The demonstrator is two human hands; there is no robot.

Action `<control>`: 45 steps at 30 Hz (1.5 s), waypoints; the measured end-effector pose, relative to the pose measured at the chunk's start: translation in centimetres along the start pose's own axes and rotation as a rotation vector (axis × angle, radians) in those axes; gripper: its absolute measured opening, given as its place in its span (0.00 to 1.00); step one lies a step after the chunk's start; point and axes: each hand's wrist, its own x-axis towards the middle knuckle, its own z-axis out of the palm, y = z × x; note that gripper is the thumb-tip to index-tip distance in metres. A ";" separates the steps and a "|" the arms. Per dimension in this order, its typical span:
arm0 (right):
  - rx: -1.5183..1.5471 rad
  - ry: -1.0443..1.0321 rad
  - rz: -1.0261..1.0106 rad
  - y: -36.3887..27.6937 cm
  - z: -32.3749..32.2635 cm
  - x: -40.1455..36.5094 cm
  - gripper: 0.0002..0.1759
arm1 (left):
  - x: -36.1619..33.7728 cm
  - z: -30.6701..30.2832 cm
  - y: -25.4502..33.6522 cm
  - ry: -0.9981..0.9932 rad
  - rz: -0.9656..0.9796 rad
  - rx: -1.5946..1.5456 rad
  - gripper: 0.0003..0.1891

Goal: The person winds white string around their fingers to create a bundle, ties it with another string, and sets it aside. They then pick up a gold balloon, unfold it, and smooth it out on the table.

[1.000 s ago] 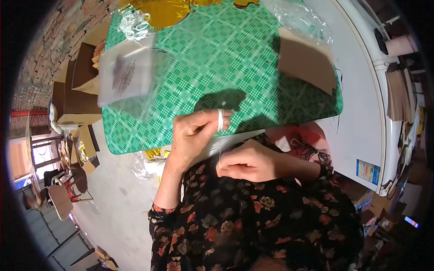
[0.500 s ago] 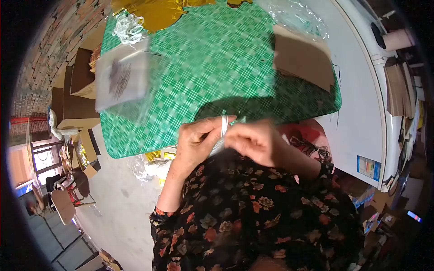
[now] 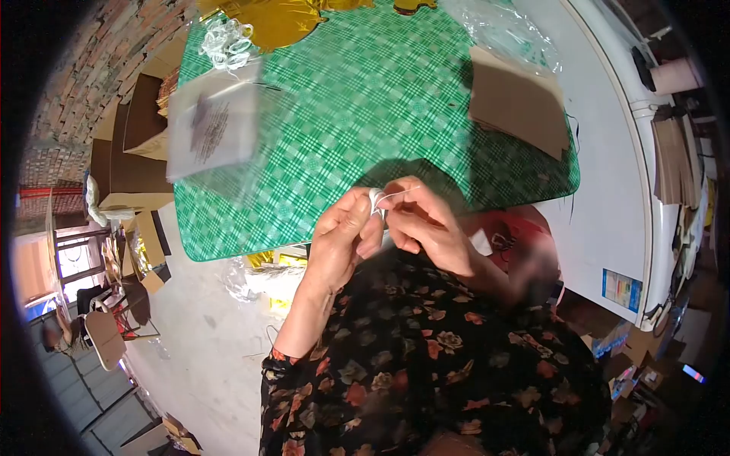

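Observation:
In front of my chest, my left hand (image 3: 334, 239) pinches a small looped bundle of white string (image 3: 375, 201) between thumb and fingers. Close beside it, my right hand (image 3: 427, 226) is closed on a thin strand of the same string, which shows as a fine line across its fingertips. Both hands are just off the near edge of the table (image 3: 319, 163), which has a green checked cover. A pile of similar white string loops (image 3: 226, 44) lies at the table's far left.
Clear plastic bags (image 3: 213, 125) lie on the left of the table, brown cardboard sheets (image 3: 517, 102) on the right. Gold foil (image 3: 274, 21) and clear wrap (image 3: 498, 34) are at the back. Boxes (image 3: 137, 175) stand left; a red stool (image 3: 525, 235) is at right.
The left hand has folded in closer, and the bundle now sits smaller between its fingers. The right hand, blurred before, has turned upward with a thin strand at its fingertips.

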 end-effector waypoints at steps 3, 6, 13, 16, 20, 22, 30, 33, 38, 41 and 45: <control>0.155 -0.065 0.043 0.8 0.1 -0.1 0.10 | 0.2 -0.2 0.2 -0.065 0.001 0.065 0.12; 0.126 0.053 0.051 0.4 1.2 0.1 0.09 | 0.0 -0.3 0.1 -0.053 -0.009 0.142 0.11; 0.001 -0.044 0.046 0.9 0.4 0.1 0.05 | -0.8 -0.6 1.7 -0.026 -0.073 0.274 0.07; 0.188 0.007 0.153 0.0 0.9 -0.4 0.06 | -0.1 -1.2 2.3 0.008 0.146 0.620 0.05; 0.454 0.037 0.308 -1.0 1.7 -0.8 0.07 | 0.4 -0.9 1.6 0.114 0.598 1.085 0.04; 0.583 0.014 0.375 -0.9 1.5 -0.7 0.08 | -0.4 -0.2 1.2 0.231 0.515 1.063 0.04; 0.452 0.025 0.383 -2.3 2.9 -0.1 0.09 | 0.2 -0.4 4.1 0.083 0.078 0.248 0.03; 0.330 -0.022 0.146 -2.9 3.1 0.0 0.06 | 2.5 -2.3 7.4 0.195 0.213 0.405 0.05; 0.116 -0.691 -0.097 -9.6 4.9 -0.7 0.10 | 10.3 -10.7 19.7 0.341 0.615 0.825 0.21; 0.373 -0.957 -0.474 -11.8 9.2 -0.6 0.14 | 10.9 -10.5 22.7 0.531 0.602 1.051 0.32; 0.986 -0.883 -0.887 -10.6 16.7 -2.1 0.15 | 10.1 -11.8 17.4 0.428 0.578 0.978 0.30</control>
